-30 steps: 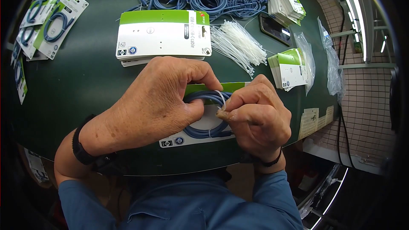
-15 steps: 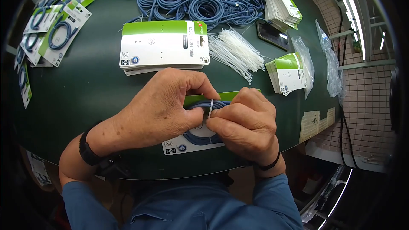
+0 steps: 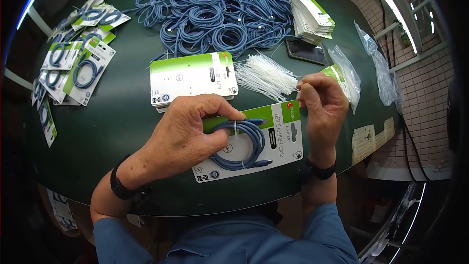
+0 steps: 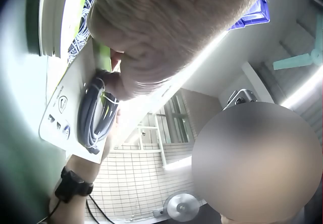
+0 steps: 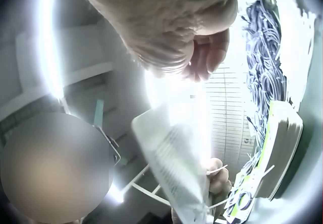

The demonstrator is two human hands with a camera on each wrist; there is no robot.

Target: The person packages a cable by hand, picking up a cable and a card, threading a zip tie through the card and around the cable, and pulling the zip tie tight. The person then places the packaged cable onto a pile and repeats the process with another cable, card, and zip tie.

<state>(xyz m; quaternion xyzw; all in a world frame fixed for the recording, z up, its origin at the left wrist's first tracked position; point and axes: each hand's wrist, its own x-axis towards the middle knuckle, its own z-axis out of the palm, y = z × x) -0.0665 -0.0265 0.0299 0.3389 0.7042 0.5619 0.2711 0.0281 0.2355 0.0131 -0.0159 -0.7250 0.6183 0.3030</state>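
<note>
In the head view, a coiled blue cable (image 3: pixel 259 142) lies on a green-and-white card (image 3: pixel 284 162), with a white tie (image 3: pixel 235 129) round its upper left part. My left hand (image 3: pixel 181 134) pinches the coil beside that tie with thumb and forefinger; the left wrist view shows this hand (image 4: pixel 146 37) close over the coil (image 4: pixel 90 115). Off the card's upper right corner is my right hand (image 3: pixel 323 115), fingers curled and thumb against forefinger, no object visible between them. In the right wrist view the curled hand (image 5: pixel 176 27) is above the card (image 5: pixel 174 168).
Behind the held card are a stack of flat cards (image 3: pixel 188 76), loose white ties (image 3: pixel 268 76) and piled blue cables (image 3: pixel 215 14). Cards with cables (image 3: pixel 88 76) lie at the left. A phone (image 3: pixel 307 51), more cards (image 3: pixel 312 14) and plastic bags (image 3: pixel 378 66) are at the right.
My right hand has let go of the tie at the coil and moved right, uncovering the cable ends and the card's right side. My left hand keeps its pinch. The head view has shifted.
</note>
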